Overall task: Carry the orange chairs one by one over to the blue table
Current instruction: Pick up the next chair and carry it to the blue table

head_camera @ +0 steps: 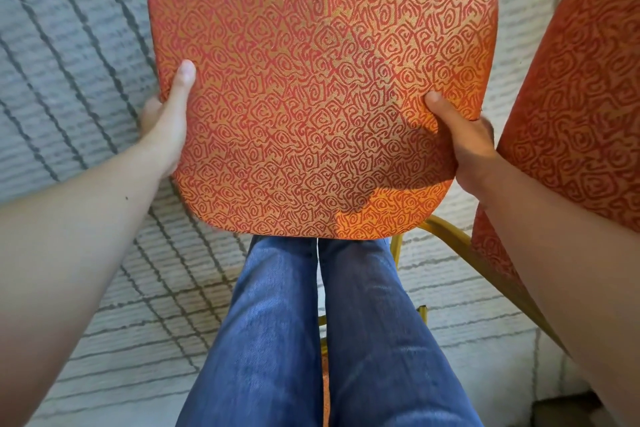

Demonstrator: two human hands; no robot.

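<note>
Head view, looking straight down: an orange chair (pixel 322 80) with a red swirl pattern on its cushion fills the upper centre of the frame, and all positions below are given relative to it. Left hand (pixel 166 128) grips the chair's left edge; the thumb lies flat on the top of the cushion, and the remaining fingers wrap under the edge, out of sight. Right hand (pixel 467 146) grips the chair's right edge in the same manner, the thumb pressing a dent into the fabric while the other fingers curl beneath. Both hands are thus closed on the cushion. Whether the chair is lifted or rests on the floor cannot be told from this angle. Directly below the chair's near edge, the person's legs in blue jeans (pixel 322 340) touch or stand just beside it. A gold-coloured frame tube (pixel 450 236) shows at the chair's lower right corner. Immediately right of the chair, behind the right forearm, stands a second orange chair (pixel 581 97) with the same fabric. Beneath and left of the chair lies a pale carpet (pixel 69 80) crossed by dark grid lines.
</note>
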